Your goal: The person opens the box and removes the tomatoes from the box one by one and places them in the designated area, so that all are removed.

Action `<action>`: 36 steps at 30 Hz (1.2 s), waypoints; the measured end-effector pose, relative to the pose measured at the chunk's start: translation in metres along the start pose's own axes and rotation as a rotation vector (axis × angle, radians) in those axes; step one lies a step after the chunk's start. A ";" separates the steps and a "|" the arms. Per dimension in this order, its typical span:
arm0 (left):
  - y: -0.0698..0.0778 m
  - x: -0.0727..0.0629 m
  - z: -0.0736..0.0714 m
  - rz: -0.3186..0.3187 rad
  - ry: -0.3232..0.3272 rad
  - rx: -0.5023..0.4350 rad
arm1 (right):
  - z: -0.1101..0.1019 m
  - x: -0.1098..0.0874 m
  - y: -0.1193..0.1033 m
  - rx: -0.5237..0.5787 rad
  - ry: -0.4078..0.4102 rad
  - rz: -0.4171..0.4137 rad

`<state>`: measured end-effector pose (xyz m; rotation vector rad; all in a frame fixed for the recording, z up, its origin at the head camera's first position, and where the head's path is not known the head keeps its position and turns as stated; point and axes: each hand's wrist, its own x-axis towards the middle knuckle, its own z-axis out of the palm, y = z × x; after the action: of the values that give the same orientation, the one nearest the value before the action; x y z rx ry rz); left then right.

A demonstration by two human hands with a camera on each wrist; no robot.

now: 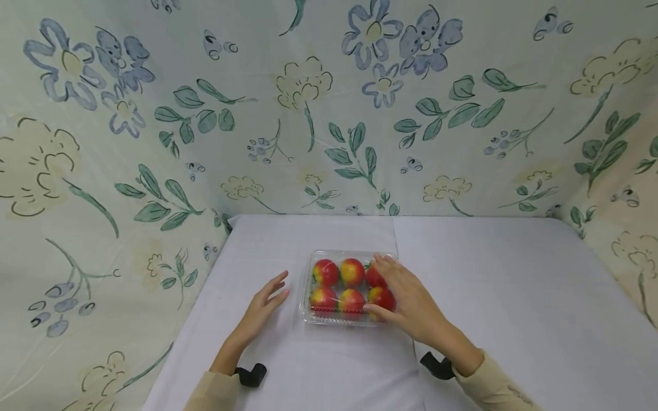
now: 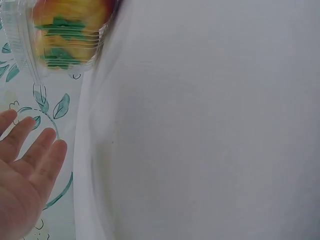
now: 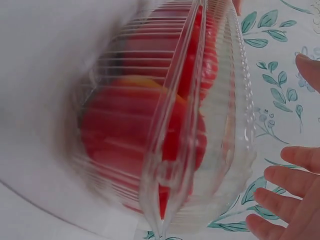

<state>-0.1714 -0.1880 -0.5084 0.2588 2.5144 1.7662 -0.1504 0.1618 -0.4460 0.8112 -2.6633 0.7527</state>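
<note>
A clear plastic clamshell box (image 1: 339, 321) lies on the white cloth, its lid down over several round red-and-yellow fruits (image 1: 325, 273). Green leaves show under the fruits (image 2: 70, 12) in the left wrist view. My left hand (image 1: 261, 308) hovers to the left of the box, fingers spread and apart from it. Over the box's right end is my right hand (image 1: 411, 299), overlapping the fruits there in the head view. The right wrist view has its fingers (image 3: 287, 180) extended beside the ridged wall of the box, with a space between them.
White cloth (image 1: 514, 285) covers the table, with a seam running front to back right of the box. Floral fabric (image 1: 308, 114) hangs behind and at both sides. A black strap (image 1: 252, 375) is on the left wrist, another strap (image 1: 438, 365) on the right.
</note>
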 end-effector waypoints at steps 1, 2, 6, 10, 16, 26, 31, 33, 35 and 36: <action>0.000 -0.001 0.001 0.001 0.000 -0.006 | 0.002 0.000 -0.001 0.003 -0.003 -0.002; -0.001 -0.001 0.002 0.005 0.001 -0.014 | 0.003 0.000 -0.002 0.003 -0.006 -0.005; -0.003 -0.004 0.006 0.016 0.010 -0.019 | 0.009 0.000 -0.005 0.005 -0.016 -0.030; -0.004 -0.009 0.009 0.032 0.005 -0.035 | 0.014 0.000 -0.010 0.008 -0.013 -0.067; -0.006 -0.013 0.010 0.039 -0.037 -0.190 | 0.021 0.000 -0.015 -0.014 0.008 -0.129; -0.006 -0.021 0.016 -0.086 -0.079 -0.318 | 0.033 0.002 -0.021 -0.076 0.004 -0.172; -0.008 -0.025 0.019 -0.125 -0.084 -0.355 | 0.037 0.001 -0.024 -0.117 -0.015 -0.178; -0.009 -0.026 0.020 -0.128 -0.086 -0.369 | 0.039 0.000 -0.024 -0.135 -0.015 -0.184; -0.010 -0.028 0.021 -0.125 -0.093 -0.386 | 0.040 0.000 -0.024 -0.158 -0.013 -0.193; -0.010 -0.029 0.021 -0.126 -0.098 -0.395 | 0.041 0.000 -0.023 -0.165 -0.010 -0.200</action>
<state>-0.1414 -0.1766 -0.5263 0.1558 2.0107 2.0842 -0.1410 0.1224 -0.4709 1.0183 -2.5608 0.4751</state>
